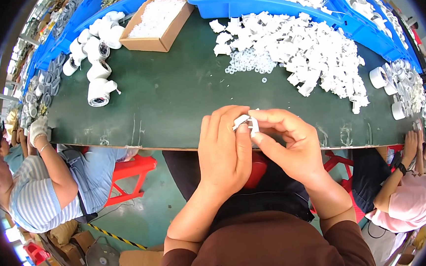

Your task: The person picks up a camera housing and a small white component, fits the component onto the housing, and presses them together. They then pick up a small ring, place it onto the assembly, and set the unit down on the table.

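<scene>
Above the near edge of the green table, my left hand (222, 149) and my right hand (295, 139) meet around a small white plastic part (254, 126). My left thumb and fingers pinch one side of it, while my right thumb and index finger grip the other. Fingers cover much of the part, so its full shape is hidden. Beyond my hands lies a heap of similar-looking white plastic parts (306, 52). Small translucent rings (252, 62) are piled at the heap's left side, and one loose ring (264, 80) sits apart.
A cardboard box (166, 41) of small white pieces stands at the far left of centre. White round housings (98, 71) cluster left of it. Blue bins (243, 6) line the back. White rings (378, 78) lie at right. Co-workers sit on both sides, one wearing a glove (39, 128).
</scene>
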`<state>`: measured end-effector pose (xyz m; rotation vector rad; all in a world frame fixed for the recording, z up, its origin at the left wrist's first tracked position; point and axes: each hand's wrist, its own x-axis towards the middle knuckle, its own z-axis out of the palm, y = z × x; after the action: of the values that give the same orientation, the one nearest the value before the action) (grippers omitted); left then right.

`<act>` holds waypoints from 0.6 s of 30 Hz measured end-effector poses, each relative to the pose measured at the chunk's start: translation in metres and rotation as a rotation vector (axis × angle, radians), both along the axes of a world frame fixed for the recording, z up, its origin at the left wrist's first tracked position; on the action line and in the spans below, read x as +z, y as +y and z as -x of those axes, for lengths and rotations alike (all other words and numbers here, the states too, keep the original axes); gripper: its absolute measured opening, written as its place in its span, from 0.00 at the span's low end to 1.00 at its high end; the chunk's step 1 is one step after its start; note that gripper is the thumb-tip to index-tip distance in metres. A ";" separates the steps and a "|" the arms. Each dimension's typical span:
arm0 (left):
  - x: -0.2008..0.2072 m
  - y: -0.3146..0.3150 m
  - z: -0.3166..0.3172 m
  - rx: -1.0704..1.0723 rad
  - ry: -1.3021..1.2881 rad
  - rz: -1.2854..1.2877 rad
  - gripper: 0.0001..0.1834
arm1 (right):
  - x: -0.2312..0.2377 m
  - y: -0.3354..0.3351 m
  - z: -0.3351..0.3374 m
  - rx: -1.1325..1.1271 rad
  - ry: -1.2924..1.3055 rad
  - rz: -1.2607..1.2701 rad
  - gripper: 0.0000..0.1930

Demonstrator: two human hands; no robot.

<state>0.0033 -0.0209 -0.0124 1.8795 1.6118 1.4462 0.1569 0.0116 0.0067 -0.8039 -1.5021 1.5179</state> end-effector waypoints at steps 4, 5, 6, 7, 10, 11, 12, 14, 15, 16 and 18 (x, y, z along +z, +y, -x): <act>-0.002 0.002 0.003 -0.012 -0.008 -0.001 0.14 | -0.002 -0.002 0.006 -0.056 -0.042 -0.078 0.19; -0.004 0.004 0.004 -0.016 -0.002 -0.053 0.14 | -0.002 -0.002 0.008 -0.076 -0.048 -0.102 0.20; -0.006 0.004 0.004 -0.020 0.005 -0.104 0.15 | -0.004 -0.004 0.009 -0.072 -0.052 -0.103 0.20; -0.008 0.005 0.003 -0.018 0.001 -0.105 0.15 | -0.007 -0.006 0.010 -0.107 -0.087 -0.145 0.20; -0.011 0.006 0.000 0.005 0.015 -0.148 0.15 | -0.012 -0.011 0.012 -0.173 -0.167 -0.266 0.19; -0.010 0.006 -0.002 0.021 0.018 -0.147 0.15 | -0.014 -0.012 0.013 -0.207 -0.208 -0.345 0.19; -0.010 0.006 -0.002 0.038 0.021 -0.146 0.15 | -0.016 -0.013 0.015 -0.228 -0.208 -0.370 0.18; -0.013 0.007 -0.001 0.030 0.015 -0.149 0.15 | -0.018 -0.015 0.017 -0.248 -0.210 -0.400 0.18; -0.014 0.007 -0.001 0.023 0.009 -0.152 0.15 | -0.019 -0.015 0.017 -0.268 -0.211 -0.430 0.18; -0.014 0.006 -0.001 0.022 0.009 -0.151 0.15 | -0.017 -0.014 0.016 -0.269 -0.212 -0.429 0.18; -0.012 0.004 0.000 0.044 0.059 -0.107 0.15 | -0.012 -0.011 0.013 -0.202 -0.226 -0.340 0.17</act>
<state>0.0032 -0.0170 -0.0240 1.9743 1.6422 1.5377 0.1440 0.0003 -0.0054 -0.9124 -1.7266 1.0138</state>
